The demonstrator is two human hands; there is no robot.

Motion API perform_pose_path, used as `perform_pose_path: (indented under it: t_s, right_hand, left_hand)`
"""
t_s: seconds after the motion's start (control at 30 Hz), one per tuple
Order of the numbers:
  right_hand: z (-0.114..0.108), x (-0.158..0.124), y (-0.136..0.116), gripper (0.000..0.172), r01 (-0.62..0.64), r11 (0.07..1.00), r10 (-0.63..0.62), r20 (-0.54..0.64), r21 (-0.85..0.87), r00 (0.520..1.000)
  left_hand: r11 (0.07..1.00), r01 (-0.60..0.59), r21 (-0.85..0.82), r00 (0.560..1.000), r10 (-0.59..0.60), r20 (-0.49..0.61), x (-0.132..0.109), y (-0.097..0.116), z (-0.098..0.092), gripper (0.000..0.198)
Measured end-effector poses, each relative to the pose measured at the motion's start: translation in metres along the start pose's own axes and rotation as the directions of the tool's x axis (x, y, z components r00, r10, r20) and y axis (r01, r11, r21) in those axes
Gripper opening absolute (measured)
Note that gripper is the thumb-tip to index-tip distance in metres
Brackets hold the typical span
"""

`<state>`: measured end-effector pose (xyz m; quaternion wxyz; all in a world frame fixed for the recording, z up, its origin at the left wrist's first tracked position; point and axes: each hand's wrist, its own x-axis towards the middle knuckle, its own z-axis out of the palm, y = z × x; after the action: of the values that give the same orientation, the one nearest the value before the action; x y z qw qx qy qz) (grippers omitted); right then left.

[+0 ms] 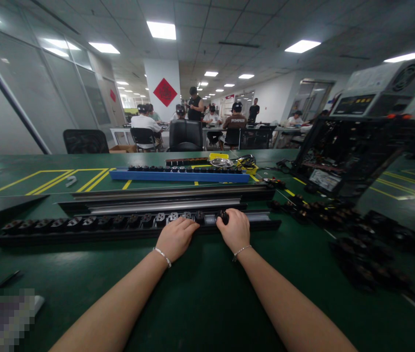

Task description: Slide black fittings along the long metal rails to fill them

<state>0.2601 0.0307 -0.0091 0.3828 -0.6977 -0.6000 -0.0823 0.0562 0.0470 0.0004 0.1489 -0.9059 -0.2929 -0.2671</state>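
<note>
Across the green table lies a long black metal channel [82, 236] with a row of black power socket modules [104, 222] set along it. My left hand [178, 238] is closed over the channel's near edge, its fingertips beside the last socket modules of the row. My right hand [236, 229] pinches a single black socket module [224, 216] over the channel, just right of a gap that shows the pale inside. The fingers hide part of this module, and whether it touches the channel floor I cannot tell.
Behind lie more metal channels [163, 205] and a blue tray [178, 176] with a row of black parts. Several loose black modules [369, 254] are heaped at right, below an open black computer case [339, 156]. A yellow bin [251, 170] stands farther back; people sit beyond.
</note>
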Motion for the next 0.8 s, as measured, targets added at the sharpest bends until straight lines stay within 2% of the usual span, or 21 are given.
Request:
perform_pose_path:
  t_s: [0.8]
  right_hand:
    - [-0.0048, 0.0018, 0.0035, 0.024, -0.035, 0.998, 0.035, 0.000, -0.055, 0.999]
  left_hand:
    - [1.000, 0.003, 0.009, 1.000, -0.003, 0.014, -0.0015, -0.0014, 0.0020, 0.029]
